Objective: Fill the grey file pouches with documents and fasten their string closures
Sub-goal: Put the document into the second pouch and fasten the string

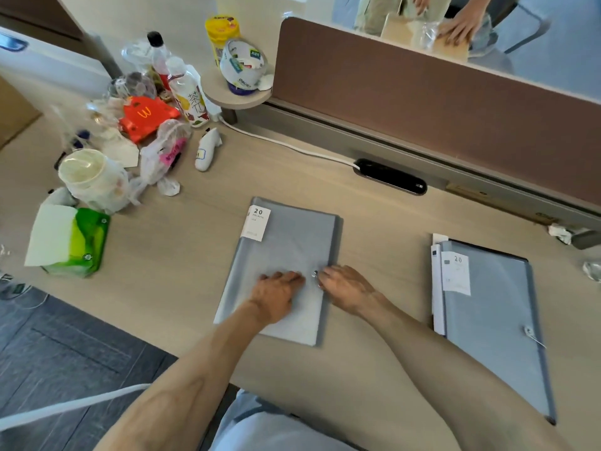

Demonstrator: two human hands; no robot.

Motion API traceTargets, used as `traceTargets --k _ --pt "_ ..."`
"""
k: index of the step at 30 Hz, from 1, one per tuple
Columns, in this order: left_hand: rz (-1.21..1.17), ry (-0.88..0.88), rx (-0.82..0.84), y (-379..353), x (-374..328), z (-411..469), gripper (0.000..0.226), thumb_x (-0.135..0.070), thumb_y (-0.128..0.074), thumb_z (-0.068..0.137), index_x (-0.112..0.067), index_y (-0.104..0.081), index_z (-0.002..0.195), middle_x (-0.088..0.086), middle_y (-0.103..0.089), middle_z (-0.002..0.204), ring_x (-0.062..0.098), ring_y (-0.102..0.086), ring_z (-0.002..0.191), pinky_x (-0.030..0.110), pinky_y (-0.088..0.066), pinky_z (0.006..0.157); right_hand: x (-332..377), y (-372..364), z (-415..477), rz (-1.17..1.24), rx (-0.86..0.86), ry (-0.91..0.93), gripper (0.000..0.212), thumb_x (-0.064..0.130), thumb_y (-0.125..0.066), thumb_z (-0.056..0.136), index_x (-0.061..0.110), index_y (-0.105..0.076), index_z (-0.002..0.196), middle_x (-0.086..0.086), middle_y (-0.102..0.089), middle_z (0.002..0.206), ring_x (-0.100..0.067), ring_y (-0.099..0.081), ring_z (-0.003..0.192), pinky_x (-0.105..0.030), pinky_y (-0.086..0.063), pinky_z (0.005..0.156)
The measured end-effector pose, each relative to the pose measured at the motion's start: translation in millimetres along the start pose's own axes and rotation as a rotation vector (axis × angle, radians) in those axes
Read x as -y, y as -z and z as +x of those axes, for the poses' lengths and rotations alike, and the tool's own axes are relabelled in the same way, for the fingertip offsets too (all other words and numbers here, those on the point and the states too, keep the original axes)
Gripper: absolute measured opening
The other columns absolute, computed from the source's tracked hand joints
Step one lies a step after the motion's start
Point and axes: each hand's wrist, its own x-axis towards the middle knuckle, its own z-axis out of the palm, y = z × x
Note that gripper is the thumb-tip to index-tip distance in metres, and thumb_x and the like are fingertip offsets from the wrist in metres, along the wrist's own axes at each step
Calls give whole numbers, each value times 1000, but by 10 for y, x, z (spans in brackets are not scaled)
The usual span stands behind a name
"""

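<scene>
A: Head view, nearest first. What are the hands doing?

B: Both bare forearms reach in from the bottom edge. Left hand (279, 292) lies palm down on the near grey file pouch (286, 255), fingers (294, 277) together and flat, pressing, gripping nothing. Right hand (346, 289) rests at the pouch's right edge, fingertips (325, 275) close together, just beside a small metal closure button (314, 273). Cannot tell whether they pinch a string; too small and blurred.

A: Where's the pouch?

B: Middle of the tabletop (374, 206), lying flat, flap side to the right, a white "20 pockets" label (257, 222) at its far left corner. Contents can't be made out through the cover.

A: Second one?

B: Second grey pouch (494, 314) well apart to the right, also flat, white sheets (437, 288) sticking out along its left edge, own white label (456, 273) on top. Its button (528, 330) sits near the right edge with a loose string trailing from it.

A: Other containers?

B: Left side clutter: green tissue pack (78, 242) with a tissue up, a lidded cup in a plastic bag (94, 180), a red fast-food bag (146, 118), bottles (185, 89) behind it. A yellow canister (222, 34) and tape rolls (244, 66) sit on a small round shelf by the brown divider (422, 102). Another person's hands (461, 26) show beyond the divider.
</scene>
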Motion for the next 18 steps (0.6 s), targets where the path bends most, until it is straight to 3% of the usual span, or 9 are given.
traceTargets --k 4,7,9,14,18 --pt "-22 -34 93 -30 81 -86 69 -8 -40 90 -27 -15 151 -14 -2 161 22 3 149 63 -12 114 17 -54 50 -86 -18 70 27 8 -82 59 12 -66 80 -6 -67 76 -26 -67 69 -25 -50 50" --pt "-61 -58 121 -59 147 -104 71 -6 -39 89 -27 -12 152 -13 3 161 19 9 149 62 -11 116 57 -26 146 -137 8 102 29 7 -82 49 13 -63 70 -6 -64 68 -26 -65 63 -25 -49 48" --pt "-60 -73 93 -96 183 -112 72 -7 -40 89 -26 -12 152 -12 4 161 18 8 149 60 -11 116 77 27 219 -170 49 124 28 8 -81 48 11 -63 70 -8 -65 69 -28 -65 65 -26 -49 51" --pt "-51 -67 51 -194 198 -120 72 -8 -41 89 -26 -11 152 -11 3 162 16 7 149 58 -7 117 53 169 495 -230 132 154 20 11 -59 80 7 -59 100 -13 -61 105 -32 -57 101 -39 -45 82" --pt "-42 -66 91 -164 211 -91 72 -10 -42 89 -26 -11 152 -12 3 161 16 7 149 57 -7 118 -33 201 598 -269 121 119 21 19 -52 89 8 -58 107 -10 -59 110 -30 -53 107 -40 -42 83"
